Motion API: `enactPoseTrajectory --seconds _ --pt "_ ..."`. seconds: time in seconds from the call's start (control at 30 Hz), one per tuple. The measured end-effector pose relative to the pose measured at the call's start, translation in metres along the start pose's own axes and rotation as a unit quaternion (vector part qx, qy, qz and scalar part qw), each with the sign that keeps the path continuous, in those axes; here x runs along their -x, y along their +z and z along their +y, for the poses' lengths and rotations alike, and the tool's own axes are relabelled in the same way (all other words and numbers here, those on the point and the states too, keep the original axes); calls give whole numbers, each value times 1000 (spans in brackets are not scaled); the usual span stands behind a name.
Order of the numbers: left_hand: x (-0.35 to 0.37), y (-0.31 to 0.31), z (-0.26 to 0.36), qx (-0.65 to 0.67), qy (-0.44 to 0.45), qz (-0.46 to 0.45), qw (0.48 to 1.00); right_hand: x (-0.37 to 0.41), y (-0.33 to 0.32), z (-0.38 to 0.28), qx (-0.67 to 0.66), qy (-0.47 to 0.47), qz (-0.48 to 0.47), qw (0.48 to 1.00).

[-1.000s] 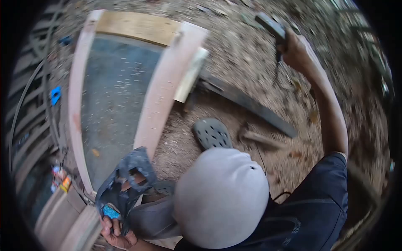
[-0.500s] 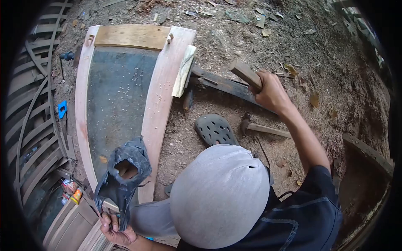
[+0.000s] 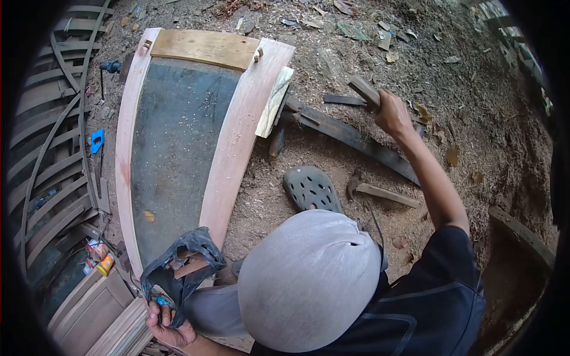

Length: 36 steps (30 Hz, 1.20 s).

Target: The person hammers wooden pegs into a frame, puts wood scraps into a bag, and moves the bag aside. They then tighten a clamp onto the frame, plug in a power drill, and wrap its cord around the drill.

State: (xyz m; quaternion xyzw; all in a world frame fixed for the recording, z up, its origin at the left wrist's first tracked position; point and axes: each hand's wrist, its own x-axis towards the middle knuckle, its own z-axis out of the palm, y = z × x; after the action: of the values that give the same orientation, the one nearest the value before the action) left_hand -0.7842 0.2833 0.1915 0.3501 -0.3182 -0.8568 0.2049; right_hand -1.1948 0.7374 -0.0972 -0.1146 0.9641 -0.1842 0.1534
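Note:
My left hand (image 3: 169,329), low at the left, grips the edge of a torn black plastic bag (image 3: 205,252). Through its opening show pieces of wood (image 3: 191,267) and something blue. My right hand (image 3: 393,113), raised at the upper right, is wrapped round a wooden block or handle (image 3: 364,90); its far end is hidden by the hand. Left of centre lies a curved wooden frame (image 3: 231,142) over a dark panel (image 3: 178,130), with a lighter board (image 3: 205,48) across its top and small wood chips scattered on it.
A hammer (image 3: 386,194) lies on the ground beside a grey clog (image 3: 310,187). A long metal clamp bar (image 3: 356,142) passes right of the frame. Curved slats (image 3: 50,154) and a blue-handled saw (image 3: 97,141) are at the left, wooden panels (image 3: 95,305) below. A grey cap (image 3: 309,279) blocks the lower middle.
The bag has dropped lower and opened wider, showing the wood inside. My right hand has shifted slightly, uncovering a dark flat strip on the ground. The whole view has moved a little.

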Motion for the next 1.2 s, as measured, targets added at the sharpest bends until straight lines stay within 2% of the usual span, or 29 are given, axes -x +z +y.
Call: enactPoseTrajectory --seconds 0.03,0.1,0.17,0.23,0.27,0.37,0.43,0.47,0.5,0.53,0.57,0.6,0.63,0.67,0.8,0.9,0.93,0.97,1.03,1.1,1.2 --pt "1 -1 3 1 -8 -5 1000 -7 1 1 -2 1 -2 1000" --pt "2 6 2 7 -4 3 1000 -13 -1 7 70 -37 -69 994" --pt "0 16 -1 16 -4 9 1000 -11 -2 10 77 -43 -61 994" --pt "-1 25 -1 -32 47 77 995 -8 -11 8 58 -37 -92 993" --pt "-3 18 3 -5 8 -7 1000 0 -12 6 15 -62 -26 998" --pt "-3 30 1 -27 25 50 998 48 -44 -8 -18 -8 -92 996" --pt "-10 33 -2 -5 33 51 998 100 -55 -25 17 -38 -59 997" --pt "-14 33 -2 4 39 92 995 123 -43 -13 0 -14 -105 994" --pt "-18 26 -1 31 32 46 998 146 -33 -4 -5 29 -168 985" --pt "-22 26 -2 35 28 44 998 172 -37 -18 36 31 -181 982" --pt "-26 25 -3 40 25 40 998 208 -12 3 38 29 -124 991" --pt "-27 12 -1 35 18 15 999 232 -4 8 24 33 -111 993" --pt "-28 13 -2 31 19 18 999 246 0 11 -15 140 -194 971" --pt "-29 14 -3 27 21 20 999 266 6 10 -94 155 -149 972" --pt "-35 31 -7 -20 30 73 997 320 43 -29 -106 170 -178 964" --pt "-33 36 -11 -142 22 131 981 307 57 -38 -100 141 -186 967" --pt "-31 31 -13 -136 1 123 983 297 57 -37 -95 130 -183 970" --pt "-29 23 -14 -106 -27 65 992 285 53 -34 -88 120 -174 974" --pt "-26 16 -16 -72 -79 9 994 259 45 -36 -75 98 -145 982" --pt "-22 13 -17 -57 -99 -34 993 232 27 -38 -62 81 -103 989" --pt "-19 13 -16 -83 -96 -14 992 180 -5 -63 -72 31 -33 996"
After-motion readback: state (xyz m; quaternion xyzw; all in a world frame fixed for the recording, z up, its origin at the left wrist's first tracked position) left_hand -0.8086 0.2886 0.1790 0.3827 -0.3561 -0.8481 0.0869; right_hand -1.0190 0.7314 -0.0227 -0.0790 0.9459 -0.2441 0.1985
